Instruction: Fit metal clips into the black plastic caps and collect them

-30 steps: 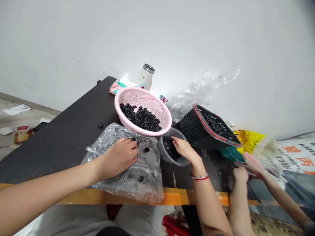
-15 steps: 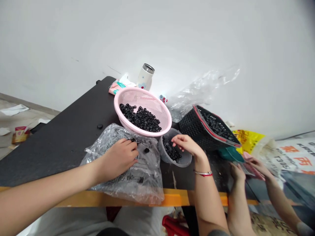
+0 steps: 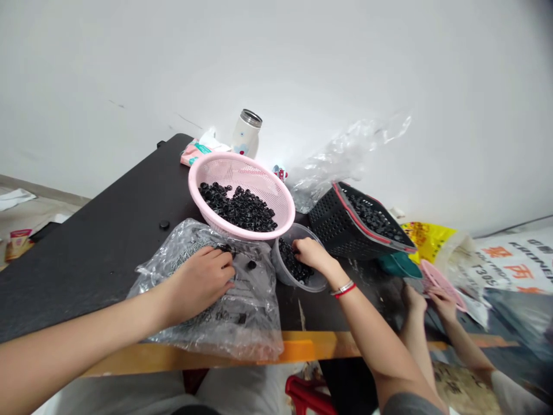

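Note:
My left hand (image 3: 199, 282) rests on a clear plastic bag (image 3: 246, 311) of small grey metal parts, its fingertips pinching a small black ring (image 3: 225, 248). Another black ring (image 3: 251, 265) lies on the bag beside them. My right hand (image 3: 311, 253) dips into a clear plastic bowl (image 3: 286, 272) of black rings, and its fingers hide some of them. Behind sits a pink mesh basket (image 3: 254, 176) holding a heap of black rings. A tilted black perforated basket (image 3: 328, 227) with a red rim holds more.
A co-worker's hands (image 3: 427, 302) hold a flat pink object (image 3: 440, 285) at the right. A dark table (image 3: 86, 276) with an orange front edge bears a steel-topped bottle (image 3: 245, 135), a wipes pack (image 3: 201, 148) and crumpled clear plastic (image 3: 345, 155). A printed woven sack (image 3: 514, 265) lies right.
My right hand has dropped from the bowl's rim down among the rings. The whole view has shifted slightly, and the co-worker's hands have moved lower with the pink object.

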`<state>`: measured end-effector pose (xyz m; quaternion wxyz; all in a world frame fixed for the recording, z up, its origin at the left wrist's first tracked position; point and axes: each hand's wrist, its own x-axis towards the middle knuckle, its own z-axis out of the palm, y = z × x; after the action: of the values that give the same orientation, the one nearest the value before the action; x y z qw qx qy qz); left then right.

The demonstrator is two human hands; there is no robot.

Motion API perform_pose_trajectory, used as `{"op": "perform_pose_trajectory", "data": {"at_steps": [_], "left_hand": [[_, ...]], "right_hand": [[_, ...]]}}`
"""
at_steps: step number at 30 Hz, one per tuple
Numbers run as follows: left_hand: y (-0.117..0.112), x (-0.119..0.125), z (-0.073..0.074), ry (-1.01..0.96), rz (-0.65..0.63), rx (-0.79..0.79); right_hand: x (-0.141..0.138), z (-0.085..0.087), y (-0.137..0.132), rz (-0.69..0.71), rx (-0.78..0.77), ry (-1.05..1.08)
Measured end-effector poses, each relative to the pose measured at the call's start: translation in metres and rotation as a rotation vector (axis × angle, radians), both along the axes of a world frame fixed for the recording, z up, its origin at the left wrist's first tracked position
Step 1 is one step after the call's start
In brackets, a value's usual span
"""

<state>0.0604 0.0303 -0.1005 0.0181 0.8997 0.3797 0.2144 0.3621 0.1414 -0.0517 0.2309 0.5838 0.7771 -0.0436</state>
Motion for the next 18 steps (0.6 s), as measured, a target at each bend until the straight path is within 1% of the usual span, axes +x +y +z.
{"op": "perform_pose_trajectory", "data": {"at_steps": [2,4,9,12,15,18], "left_hand": [[0.0,0.0,0.0,0.003,-0.001,-0.006],[0.0,0.0,0.0,0.007,0.002,-0.012],[-0.001,0.0,0.003,0.015,0.006,-0.019],[-0.003,-0.001,0.007,0.012,0.003,-0.027],[-0.003,0.0,0.009,0.002,-0.005,-0.047],[-0.003,0.0,0.009,0.002,-0.009,-0.052]], "right_hand": [[0.001,0.0,0.003,0.007,-0.012,0.027],[0.001,0.003,0.005,0.013,-0.01,0.087],[0.008,0.022,0.004,-0.017,0.035,0.338],[0.012,0.027,0.003,-0.05,0.078,0.451],[0.013,0.025,0.002,-0.058,0.129,0.458],[0.01,0.02,0.0,-0.054,0.174,0.348]]}}
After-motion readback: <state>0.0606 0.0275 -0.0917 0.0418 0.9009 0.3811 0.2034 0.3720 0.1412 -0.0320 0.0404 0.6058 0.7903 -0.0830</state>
